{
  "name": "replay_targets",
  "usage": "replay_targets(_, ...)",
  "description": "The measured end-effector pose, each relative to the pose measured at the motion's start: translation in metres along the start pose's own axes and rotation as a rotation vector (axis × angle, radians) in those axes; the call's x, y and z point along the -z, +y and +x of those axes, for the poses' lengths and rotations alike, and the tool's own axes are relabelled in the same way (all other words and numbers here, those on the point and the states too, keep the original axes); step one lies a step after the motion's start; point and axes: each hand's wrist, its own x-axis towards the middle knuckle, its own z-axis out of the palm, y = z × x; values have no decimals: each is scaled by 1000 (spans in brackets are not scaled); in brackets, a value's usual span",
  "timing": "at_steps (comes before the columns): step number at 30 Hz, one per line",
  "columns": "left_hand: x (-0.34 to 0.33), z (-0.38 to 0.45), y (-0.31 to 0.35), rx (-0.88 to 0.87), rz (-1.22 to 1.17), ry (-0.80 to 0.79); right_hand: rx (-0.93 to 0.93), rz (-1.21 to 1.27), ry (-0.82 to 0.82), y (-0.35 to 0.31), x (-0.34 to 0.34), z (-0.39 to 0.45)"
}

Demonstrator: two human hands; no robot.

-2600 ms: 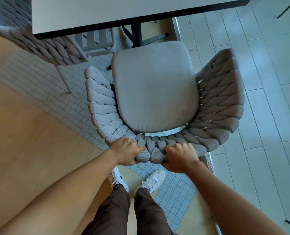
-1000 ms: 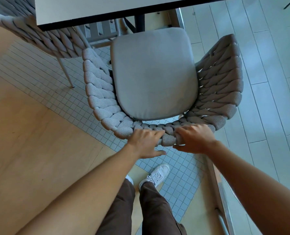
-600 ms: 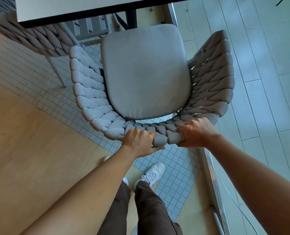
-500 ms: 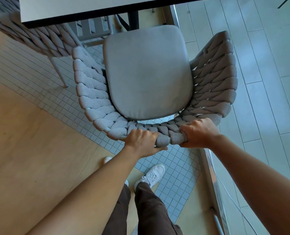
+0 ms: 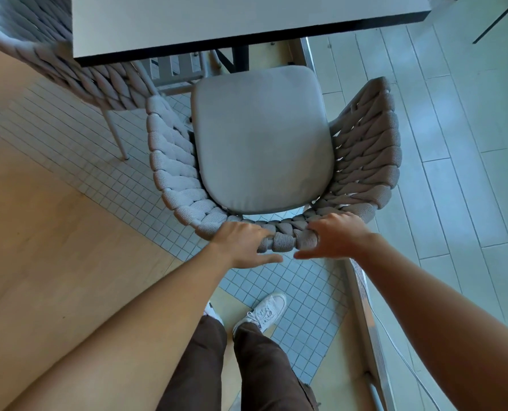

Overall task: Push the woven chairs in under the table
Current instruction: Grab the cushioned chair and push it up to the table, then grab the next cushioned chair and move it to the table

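Chair back [image 5: 282, 232] under loosened fingers [image 5: 264, 231].

Soft daylight, bright patches on right floor, wide-angle edge bending, sharp focus

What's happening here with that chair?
A person stands behind a woven chair, left hand and right hand resting on the top of its back with fingers loosened. Its grey seat cushion sits just short of the table, not yet under it. A second woven chair stands alongside.
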Motion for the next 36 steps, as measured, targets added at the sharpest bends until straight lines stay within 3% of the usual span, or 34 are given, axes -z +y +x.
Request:
replay_targets(4, 26, -29, -22, 93, -69, 84, -8, 117, 90, -18, 26, -12)
replay_targets(12, 55, -97, -73, 338, -80, 251, 61, 48, 230, -100, 82, -9)
replay_targets(24, 51, -222, -201, 499, -150, 227, 136, -2, 273, -265, 139, 41)
replay_targets(36, 85, -319, -346, 639, -180, 346, 210, -44, 322, -418, 223, 126)
